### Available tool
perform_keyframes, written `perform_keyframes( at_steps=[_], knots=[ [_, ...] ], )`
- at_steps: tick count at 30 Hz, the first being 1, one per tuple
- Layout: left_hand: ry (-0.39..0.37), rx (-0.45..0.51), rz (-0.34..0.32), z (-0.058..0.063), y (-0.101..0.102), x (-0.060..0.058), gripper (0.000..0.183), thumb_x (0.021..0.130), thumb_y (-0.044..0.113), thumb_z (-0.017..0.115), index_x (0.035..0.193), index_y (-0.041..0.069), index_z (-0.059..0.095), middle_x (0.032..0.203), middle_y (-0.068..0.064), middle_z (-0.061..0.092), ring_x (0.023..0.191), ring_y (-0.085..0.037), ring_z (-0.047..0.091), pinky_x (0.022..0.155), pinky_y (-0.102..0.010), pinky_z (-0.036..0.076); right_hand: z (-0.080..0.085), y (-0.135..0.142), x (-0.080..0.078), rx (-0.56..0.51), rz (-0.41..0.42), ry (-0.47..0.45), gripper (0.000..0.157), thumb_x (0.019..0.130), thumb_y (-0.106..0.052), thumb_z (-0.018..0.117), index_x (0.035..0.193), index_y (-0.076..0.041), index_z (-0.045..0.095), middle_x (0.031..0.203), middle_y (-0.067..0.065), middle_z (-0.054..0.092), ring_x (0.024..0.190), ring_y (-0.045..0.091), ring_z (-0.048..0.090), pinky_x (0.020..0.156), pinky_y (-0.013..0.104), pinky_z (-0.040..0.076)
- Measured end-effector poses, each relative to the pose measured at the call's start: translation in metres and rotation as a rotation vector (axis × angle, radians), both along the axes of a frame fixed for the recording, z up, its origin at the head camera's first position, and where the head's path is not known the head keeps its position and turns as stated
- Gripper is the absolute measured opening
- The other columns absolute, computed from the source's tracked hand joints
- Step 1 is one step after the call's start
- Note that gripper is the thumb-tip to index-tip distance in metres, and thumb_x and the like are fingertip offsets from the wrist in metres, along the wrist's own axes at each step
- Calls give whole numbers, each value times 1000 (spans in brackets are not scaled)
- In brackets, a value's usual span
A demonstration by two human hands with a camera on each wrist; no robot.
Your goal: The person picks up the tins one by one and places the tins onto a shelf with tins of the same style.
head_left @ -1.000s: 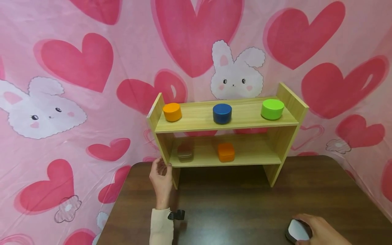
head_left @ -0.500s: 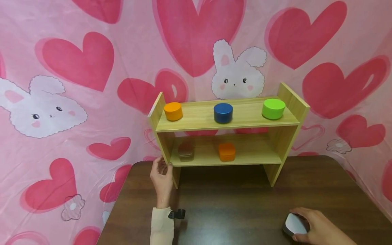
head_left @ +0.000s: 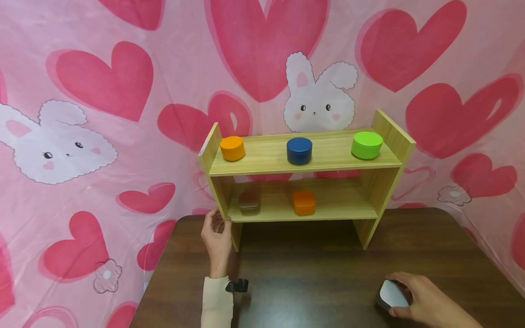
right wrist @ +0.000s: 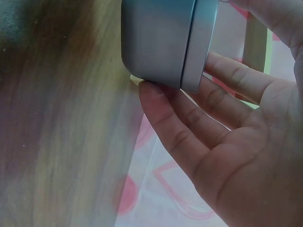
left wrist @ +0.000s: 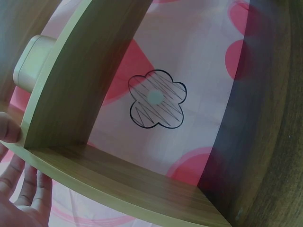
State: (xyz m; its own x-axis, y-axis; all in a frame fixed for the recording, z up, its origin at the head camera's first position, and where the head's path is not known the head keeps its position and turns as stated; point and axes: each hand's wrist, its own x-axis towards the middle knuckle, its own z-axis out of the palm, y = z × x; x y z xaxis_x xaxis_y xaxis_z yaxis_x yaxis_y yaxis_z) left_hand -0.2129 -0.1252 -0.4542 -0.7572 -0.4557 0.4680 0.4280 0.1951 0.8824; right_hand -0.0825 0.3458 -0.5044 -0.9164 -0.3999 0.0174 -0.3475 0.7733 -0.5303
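Observation:
A two-tier wooden shelf (head_left: 262,168) stands at the back of the table. My left hand (head_left: 216,241) grips its left side panel near the lower board; the left wrist view has the thumb on the board's front corner and fingers around the panel. At the lower right, my right hand (head_left: 428,300) holds a grey rounded-square tin (head_left: 393,295) with a lighter lid. Thumb and fingers pinch its sides in the right wrist view, where the silvery body of the tin (right wrist: 158,42) and its lid seam show. Whether the tin touches the table I cannot tell.
The top board bears an orange round tin (head_left: 232,149), a blue round tin (head_left: 299,151) and a green round tin (head_left: 367,145). Below sit a brownish rounded box (head_left: 249,203) and an orange square box (head_left: 304,203). A pink heart-and-rabbit cloth (head_left: 262,54) hangs behind the brown table (head_left: 307,273).
My right hand has shifted a little left and slightly away from me with the tin. The left hand stays on the shelf panel. The head view has shifted slightly.

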Motion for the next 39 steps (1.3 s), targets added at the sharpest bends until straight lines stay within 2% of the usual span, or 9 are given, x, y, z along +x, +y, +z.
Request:
perform_keyframes(
  at_steps=[2, 8, 13, 21, 27, 39],
  knots=[
    [-1, 3, 0, -1, 0, 0, 30, 90, -14, 66, 120, -11, 66, 109, -30, 68, 95, -18, 66, 86, -13, 55, 1, -1, -1, -3, 0, 14, 61, 73, -22, 93, 120, 4, 66, 101, 5, 70, 82, -10, 46, 62, 19, 43],
    [3, 7, -2, -2, -1, -1, 30, 90, -13, 66, 120, -11, 66, 109, -30, 68, 94, -18, 66, 86, -13, 55, 1, -4, 0, 5, -4, 147, 62, 67, -23, 96, 116, 2, 68, 96, 2, 70, 82, -11, 45, 60, 18, 40],
    [6, 6, -3, -2, 0, -1, 29, 90, -13, 66, 119, -12, 66, 108, -32, 68, 94, -20, 66, 85, -13, 55, 0, -5, -1, -28, 9, 215, 63, 62, -20, 97, 113, 3, 68, 93, 2, 70, 80, -12, 45, 58, 18, 41],
    [10, 3, -1, 0, 0, 0, 29, 89, -15, 65, 118, -13, 66, 106, -32, 68, 94, -16, 65, 85, -13, 56, 1, -10, -6, -70, 38, 370, 65, 53, -20, 99, 107, 1, 69, 90, 2, 71, 81, -13, 48, 57, 16, 42],
    [13, 3, -2, 0, 0, 0, 29, 89, -15, 66, 117, -13, 65, 106, -32, 68, 94, -19, 65, 85, -13, 56, 8, -13, -12, -86, 65, 367, 64, 56, -20, 99, 108, 2, 69, 93, 10, 72, 81, -13, 50, 57, 16, 45],
    [6, 4, -9, -1, 0, 1, 29, 90, -14, 66, 119, -12, 66, 108, -29, 68, 96, -23, 66, 87, -12, 55, 26, -17, -23, -88, 114, 422, 66, 56, -21, 99, 111, -2, 69, 91, -1, 71, 80, -13, 51, 58, 11, 42]
  ],
)
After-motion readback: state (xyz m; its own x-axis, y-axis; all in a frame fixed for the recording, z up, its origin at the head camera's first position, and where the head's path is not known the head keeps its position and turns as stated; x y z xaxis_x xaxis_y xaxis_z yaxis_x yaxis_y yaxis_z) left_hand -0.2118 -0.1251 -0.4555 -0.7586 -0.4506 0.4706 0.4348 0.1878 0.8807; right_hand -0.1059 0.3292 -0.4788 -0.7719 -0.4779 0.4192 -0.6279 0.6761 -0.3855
